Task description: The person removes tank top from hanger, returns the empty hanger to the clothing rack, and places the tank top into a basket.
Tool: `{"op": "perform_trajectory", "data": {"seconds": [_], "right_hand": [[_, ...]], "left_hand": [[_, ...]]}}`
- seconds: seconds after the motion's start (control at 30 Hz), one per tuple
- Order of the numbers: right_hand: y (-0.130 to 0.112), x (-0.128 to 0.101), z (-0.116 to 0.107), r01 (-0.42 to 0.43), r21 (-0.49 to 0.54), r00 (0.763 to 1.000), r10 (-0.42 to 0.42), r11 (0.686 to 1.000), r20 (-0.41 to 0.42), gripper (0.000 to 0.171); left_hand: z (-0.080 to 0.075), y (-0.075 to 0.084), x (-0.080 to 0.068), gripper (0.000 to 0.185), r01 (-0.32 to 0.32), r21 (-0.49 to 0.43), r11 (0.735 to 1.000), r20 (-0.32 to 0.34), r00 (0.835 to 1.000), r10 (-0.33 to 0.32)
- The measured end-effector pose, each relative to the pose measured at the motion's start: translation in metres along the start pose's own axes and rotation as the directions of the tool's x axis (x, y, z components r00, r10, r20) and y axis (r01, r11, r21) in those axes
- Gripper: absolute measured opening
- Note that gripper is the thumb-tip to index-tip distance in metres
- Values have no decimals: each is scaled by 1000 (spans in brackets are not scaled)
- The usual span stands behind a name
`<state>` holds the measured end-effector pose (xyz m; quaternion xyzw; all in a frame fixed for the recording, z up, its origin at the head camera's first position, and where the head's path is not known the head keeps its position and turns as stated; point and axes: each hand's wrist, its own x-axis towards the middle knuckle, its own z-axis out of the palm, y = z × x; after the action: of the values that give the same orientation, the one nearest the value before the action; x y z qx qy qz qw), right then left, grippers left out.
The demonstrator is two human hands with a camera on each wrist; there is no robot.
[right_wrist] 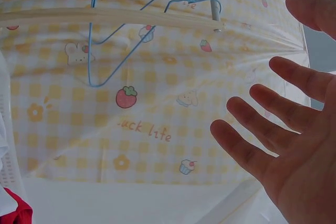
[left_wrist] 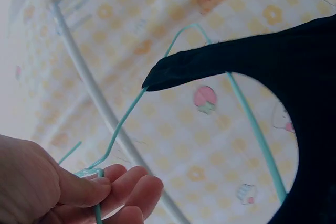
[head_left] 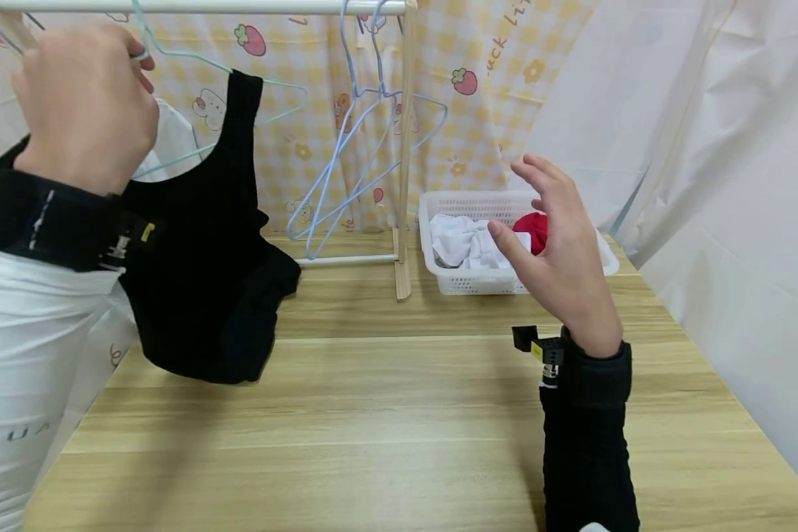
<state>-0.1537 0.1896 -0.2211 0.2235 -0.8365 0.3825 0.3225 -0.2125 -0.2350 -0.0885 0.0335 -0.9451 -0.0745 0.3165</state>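
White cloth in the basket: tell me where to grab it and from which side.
Pinch the raised, bunched fold at the middle of the white cloth, coming straight down from above. The basket has walls all round and is open only on top, and the red cloth lies beside it on the right. The open right hand hovers nearest, so it seems best placed.

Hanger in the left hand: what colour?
Mint green hanger, clearest in the left wrist view.
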Motion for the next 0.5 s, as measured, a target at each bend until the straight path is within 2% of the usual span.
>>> {"op": "perform_trajectory", "data": {"seconds": [0.27, 0.37, 0.5], "right_hand": [[0, 2, 0, 17, -15, 1000, -17, 1000, -1, 63], [-1, 2, 0, 17, -22, 1000, -17, 1000, 2, 63], [-1, 2, 0, 22, -23, 1000, -21, 1000, 1, 63]], "left_hand": [[-1, 11, -38, 45, -105, -9, 994, 29, 994, 105], [3, 14, -53, 42, -143, -11, 990, 57, 988, 143], [12, 17, -76, 37, -208, -8, 978, 48, 977, 208]]}}
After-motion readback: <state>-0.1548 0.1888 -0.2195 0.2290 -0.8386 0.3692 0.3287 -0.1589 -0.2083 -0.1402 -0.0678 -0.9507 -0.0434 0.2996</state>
